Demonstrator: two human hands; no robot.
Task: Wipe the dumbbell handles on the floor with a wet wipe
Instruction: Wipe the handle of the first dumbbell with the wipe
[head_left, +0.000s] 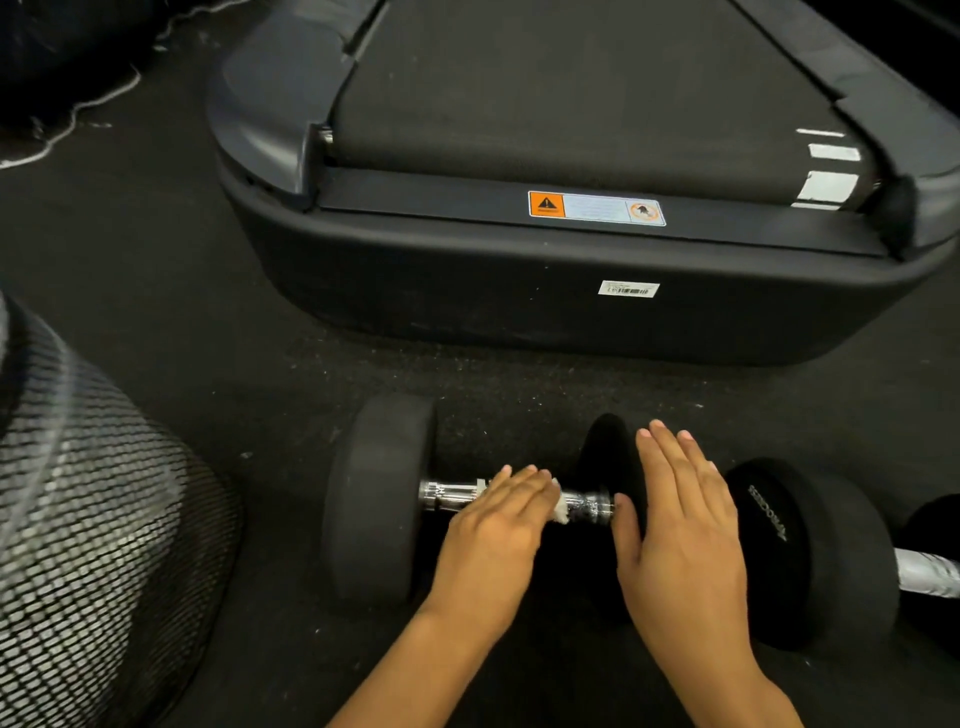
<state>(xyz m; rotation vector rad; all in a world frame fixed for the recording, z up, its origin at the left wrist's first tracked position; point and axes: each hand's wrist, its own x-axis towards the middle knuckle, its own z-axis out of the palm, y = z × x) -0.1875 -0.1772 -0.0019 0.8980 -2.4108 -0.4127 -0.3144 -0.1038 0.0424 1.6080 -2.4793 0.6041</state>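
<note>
Dark gym floor (218, 332), treadmill (519, 291) behind. Dumbbell (379, 499) lying near. Left hand (493, 525), fingers straight, pressing wipe (561, 512) onto handle (452, 493). Right hand (680, 530) flat on weight head, likely stopping roll.

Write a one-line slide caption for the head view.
Left hand presses a wet wipe on the dumbbell handle while the right hand steadies its end weight.

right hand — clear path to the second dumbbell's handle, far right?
Probably yes. The right hand rests flat on the near dumbbell's right weight, holding nothing. The second dumbbell's handle lies uncovered just past the next weight, which it would need to lift over.
</note>
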